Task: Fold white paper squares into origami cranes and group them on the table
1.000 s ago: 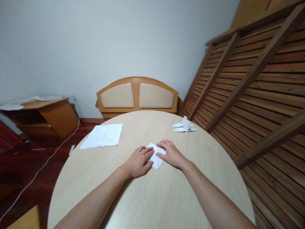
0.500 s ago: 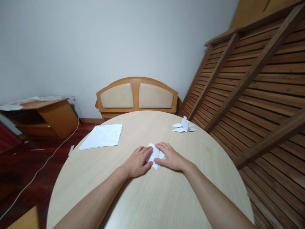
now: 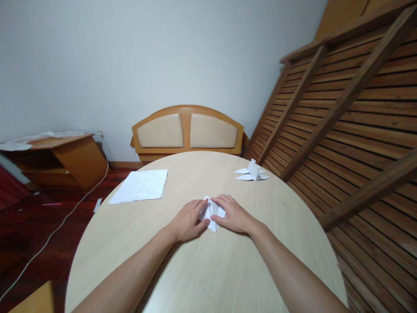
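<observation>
A small piece of folded white paper (image 3: 213, 225) lies on the round table near its middle, one pointed corner toward me. My left hand (image 3: 189, 221) grips its left side, thumb near the lower part and fingertips at the upper edge. From the right, my right hand (image 3: 233, 214) holds the other side, with its thumb pressed on the paper's centre and its fingers at the top. Both hands cover parts of the folds. Farther back on the right stands a folded paper figure (image 3: 252, 171) with pointed flaps.
A stack of white paper sheets (image 3: 140, 186) lies at the table's (image 3: 208, 278) left edge. Behind stands a headboard (image 3: 186, 130) with two padded panels. A slatted wooden frame (image 3: 352, 113) leans at the right. A cabinet (image 3: 74, 161) and a white cable (image 3: 65, 221) are at the left.
The fingertips of my left hand have shifted slightly at the paper's upper edge, and the central fold shows a little differently. Otherwise both hands stay in place.
</observation>
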### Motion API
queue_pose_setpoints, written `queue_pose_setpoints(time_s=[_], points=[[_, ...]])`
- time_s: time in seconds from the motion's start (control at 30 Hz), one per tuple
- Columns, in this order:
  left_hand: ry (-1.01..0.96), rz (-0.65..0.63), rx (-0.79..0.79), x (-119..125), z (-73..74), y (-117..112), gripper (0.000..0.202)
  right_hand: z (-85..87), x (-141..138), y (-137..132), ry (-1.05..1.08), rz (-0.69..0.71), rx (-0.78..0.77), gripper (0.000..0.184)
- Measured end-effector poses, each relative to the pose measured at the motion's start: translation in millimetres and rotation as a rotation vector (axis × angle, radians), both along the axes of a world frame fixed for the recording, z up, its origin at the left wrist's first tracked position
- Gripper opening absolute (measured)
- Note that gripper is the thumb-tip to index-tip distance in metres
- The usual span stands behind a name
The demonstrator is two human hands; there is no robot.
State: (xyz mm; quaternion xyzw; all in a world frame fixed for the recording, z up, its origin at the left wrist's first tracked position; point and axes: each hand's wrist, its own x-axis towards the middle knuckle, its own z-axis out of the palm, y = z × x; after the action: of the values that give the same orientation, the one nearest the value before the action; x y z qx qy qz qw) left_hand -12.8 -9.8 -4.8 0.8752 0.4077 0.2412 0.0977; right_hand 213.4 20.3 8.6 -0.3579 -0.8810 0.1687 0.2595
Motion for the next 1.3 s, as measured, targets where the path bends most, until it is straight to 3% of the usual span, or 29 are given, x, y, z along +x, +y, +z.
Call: queue_pose_setpoints(time_s=[0.4,0.7,1.3], points=[[-0.188,0.217,-0.133,5.9,4.3,0.8,0.045,3.7,0.8,1.3,0.034,-0.034,-0.011,0.038],[-0.214,0.209,-0.176,-0.2,-1.3,4.1,0.045,3.9,2.3,0.6,0.037,-0.059,-0.034,0.031],[-0.248,0.248,-0.214,0.1,1.3,4.2,0.042,1.4,3.3,4.9,0.068,-0.09,-0.103,0.012]])
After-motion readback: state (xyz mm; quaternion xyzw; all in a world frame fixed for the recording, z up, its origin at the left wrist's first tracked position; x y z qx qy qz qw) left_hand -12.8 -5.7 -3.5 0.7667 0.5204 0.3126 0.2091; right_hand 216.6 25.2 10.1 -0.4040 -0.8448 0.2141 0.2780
